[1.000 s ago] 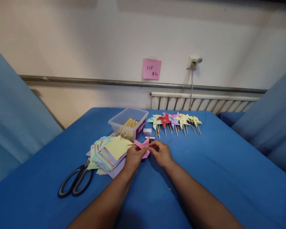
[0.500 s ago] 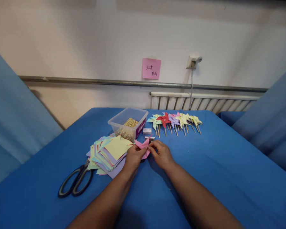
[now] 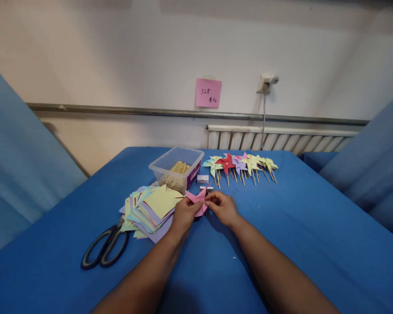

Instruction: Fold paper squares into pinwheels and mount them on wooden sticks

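Observation:
Low over the table, a pink paper pinwheel [image 3: 201,206] with folded blades is pinched between the thumb and fingers of my left hand [image 3: 184,214]. My right hand [image 3: 223,208] has its thumb and fingertips closed together at the pinwheel's right edge; anything small between those fingertips is hidden. Just behind the pinwheel is a small dark box [image 3: 207,189], partly covered, with a small white box [image 3: 202,179] beyond it. Left of my left hand lies a loose stack of coloured paper sheets [image 3: 160,202], the top one yellow.
Black-handled scissors [image 3: 105,247] lie at the left, blades under the paper. Behind the stack stands a clear plastic box [image 3: 153,167] holding thin wooden sticks [image 3: 180,167]. Finished pinwheels [image 3: 227,163] on sticks lie in a row at the back right. Blue cloth [image 3: 301,235] covers the table.
My right fingertips have shifted slightly right, away from the pinwheel's middle. My left hand keeps its hold on the pinwheel.

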`<state>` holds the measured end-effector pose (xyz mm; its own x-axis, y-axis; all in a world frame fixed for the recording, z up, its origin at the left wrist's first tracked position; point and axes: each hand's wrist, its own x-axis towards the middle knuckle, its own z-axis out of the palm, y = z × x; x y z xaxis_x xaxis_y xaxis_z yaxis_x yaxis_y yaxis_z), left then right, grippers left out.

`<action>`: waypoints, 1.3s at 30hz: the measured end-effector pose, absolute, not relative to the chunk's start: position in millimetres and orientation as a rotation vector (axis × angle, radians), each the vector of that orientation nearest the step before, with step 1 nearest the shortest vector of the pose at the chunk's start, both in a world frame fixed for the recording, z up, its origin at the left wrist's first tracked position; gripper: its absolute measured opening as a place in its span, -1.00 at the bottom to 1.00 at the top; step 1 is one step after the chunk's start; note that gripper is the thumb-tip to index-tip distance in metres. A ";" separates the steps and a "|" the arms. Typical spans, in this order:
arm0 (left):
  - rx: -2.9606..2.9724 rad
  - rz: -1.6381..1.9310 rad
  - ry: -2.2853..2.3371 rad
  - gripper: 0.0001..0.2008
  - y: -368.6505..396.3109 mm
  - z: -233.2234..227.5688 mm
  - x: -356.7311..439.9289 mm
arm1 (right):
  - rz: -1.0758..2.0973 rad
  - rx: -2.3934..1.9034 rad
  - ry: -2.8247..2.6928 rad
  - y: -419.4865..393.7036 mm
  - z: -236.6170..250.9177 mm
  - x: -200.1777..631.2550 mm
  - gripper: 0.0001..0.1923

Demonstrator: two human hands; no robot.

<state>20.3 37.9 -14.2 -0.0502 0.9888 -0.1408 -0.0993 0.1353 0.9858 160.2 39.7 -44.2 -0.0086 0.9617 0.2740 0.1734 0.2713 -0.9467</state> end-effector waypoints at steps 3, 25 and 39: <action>1.013 1.195 1.242 -0.70 37.5 -13.1 20.3 | 0.902 -1.135 -1.451 38.7 -42.3 161.2 -0.84; 1.051 1.220 1.273 -0.69 36.6 -10.5 21.6 | 0.776 -1.201 -1.467 36.8 -37.2 161.4 -0.86; 1.103 1.221 1.272 -0.73 36.8 -8.6 21.8 | 0.763 -1.228 -1.455 36.5 -37.5 161.8 -0.86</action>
